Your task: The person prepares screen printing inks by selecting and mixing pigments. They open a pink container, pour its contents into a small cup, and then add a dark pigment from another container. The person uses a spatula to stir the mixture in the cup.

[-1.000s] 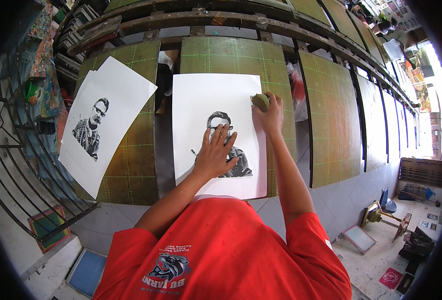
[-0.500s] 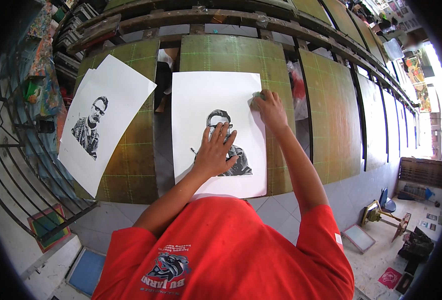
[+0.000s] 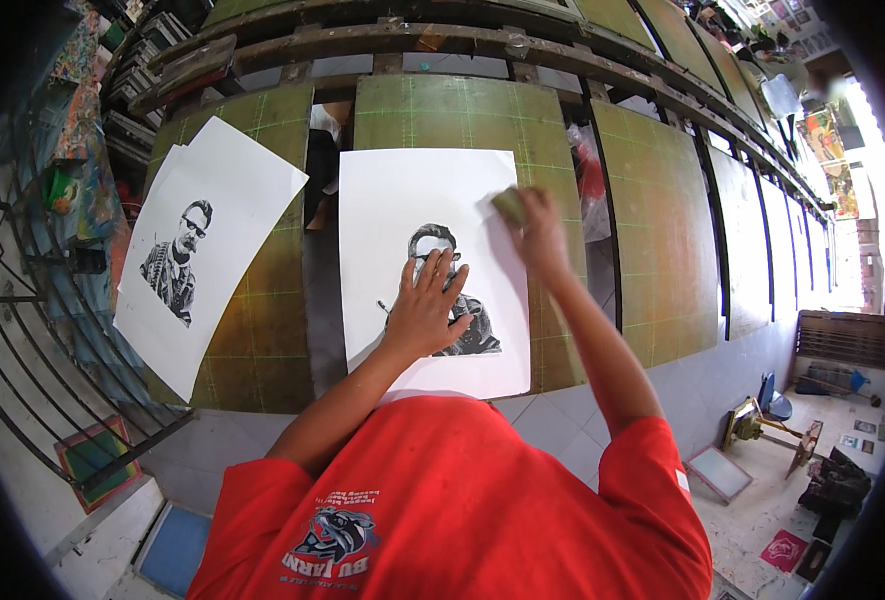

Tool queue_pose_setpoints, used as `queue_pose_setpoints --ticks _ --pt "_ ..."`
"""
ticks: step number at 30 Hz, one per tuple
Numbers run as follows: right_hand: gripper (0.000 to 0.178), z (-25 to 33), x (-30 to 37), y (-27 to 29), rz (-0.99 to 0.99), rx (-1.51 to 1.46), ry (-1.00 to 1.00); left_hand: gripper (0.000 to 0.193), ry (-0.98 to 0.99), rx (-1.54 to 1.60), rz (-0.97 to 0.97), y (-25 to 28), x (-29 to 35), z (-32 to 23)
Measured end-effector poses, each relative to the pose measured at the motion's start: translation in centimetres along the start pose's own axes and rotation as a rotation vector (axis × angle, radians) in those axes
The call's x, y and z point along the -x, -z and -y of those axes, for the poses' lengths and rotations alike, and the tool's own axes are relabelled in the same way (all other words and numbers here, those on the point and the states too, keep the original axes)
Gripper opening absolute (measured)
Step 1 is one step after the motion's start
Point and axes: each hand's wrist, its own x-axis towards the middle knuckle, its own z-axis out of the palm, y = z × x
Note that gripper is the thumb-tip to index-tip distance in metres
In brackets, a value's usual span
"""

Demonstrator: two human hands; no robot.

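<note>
On green table [image 3: 652,230]: your left hand [image 3: 427,310] flat, fingers spread, pinning sheet [image 3: 427,270] mid-portrait. Right hand [image 3: 540,232] closed round sponge [image 3: 508,205], far-right of left hand, near sheet's right edge.

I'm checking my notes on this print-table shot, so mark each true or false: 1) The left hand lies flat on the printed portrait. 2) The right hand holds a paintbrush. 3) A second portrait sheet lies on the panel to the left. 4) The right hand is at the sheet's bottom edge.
1) True: the left hand is spread flat over the black portrait on the middle sheet.
2) False: the right hand presses a small olive pad, seemingly a sponge, onto the paper.
3) True: another portrait sheet lies tilted on the left panel.
4) False: it is near the upper right part of the sheet.
</note>
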Motion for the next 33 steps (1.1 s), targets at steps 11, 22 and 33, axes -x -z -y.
queue_pose_setpoints --ticks 11,22,33 --pt "0.053 1.0 2.1 -0.9 -0.012 0.095 0.139 0.073 0.008 -0.011 0.025 0.0 0.0 -0.1" --pt "0.03 -0.9 2.3 6.2 -0.156 -1.59 -0.573 0.072 0.012 0.169 -0.016 0.2 0.0 0.0" --pt "0.034 2.5 10.3 7.0 -0.25 -2.336 -0.656 0.075 -0.004 0.075 0.154 0.5 -1.2 0.9"
